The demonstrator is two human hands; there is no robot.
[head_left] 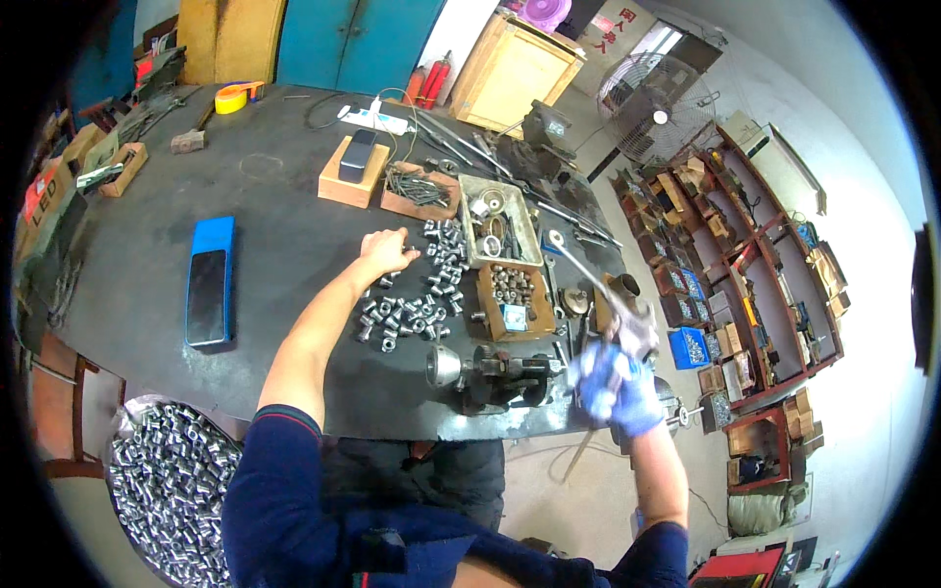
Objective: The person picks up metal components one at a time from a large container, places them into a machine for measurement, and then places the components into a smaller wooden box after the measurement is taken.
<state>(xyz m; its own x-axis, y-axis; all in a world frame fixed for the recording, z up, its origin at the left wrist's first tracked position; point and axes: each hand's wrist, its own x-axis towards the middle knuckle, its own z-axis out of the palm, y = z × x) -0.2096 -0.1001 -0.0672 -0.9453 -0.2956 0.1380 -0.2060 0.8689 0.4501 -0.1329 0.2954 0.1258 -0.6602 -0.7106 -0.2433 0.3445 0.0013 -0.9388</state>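
Observation:
My bare left hand [385, 253] reaches over the dark workbench, with its fingers pinched on a small shiny metal fitting at the edge of a loose heap of similar fittings [417, 314]. On my right hand [616, 387] is a blue-and-white glove, smeared by motion. Its fingers look curled around a long metal tool [588, 276] with a ring end, which slants away toward the far left; the gripped part is blurred. A thin rod [580, 453] shows below the glove. Between my arms, at the bench's near edge, stands a metal clamping fixture [500, 375] with a round end.
Beyond the fittings are a cardboard box of small parts [517, 299], a pale tray [472, 223] and a box of bolts [420, 188]. A blue device [210, 284] lies to the left. A container full of fittings [176, 490] stands lower left. A fan [659, 116] and shelves [755, 265] are at right.

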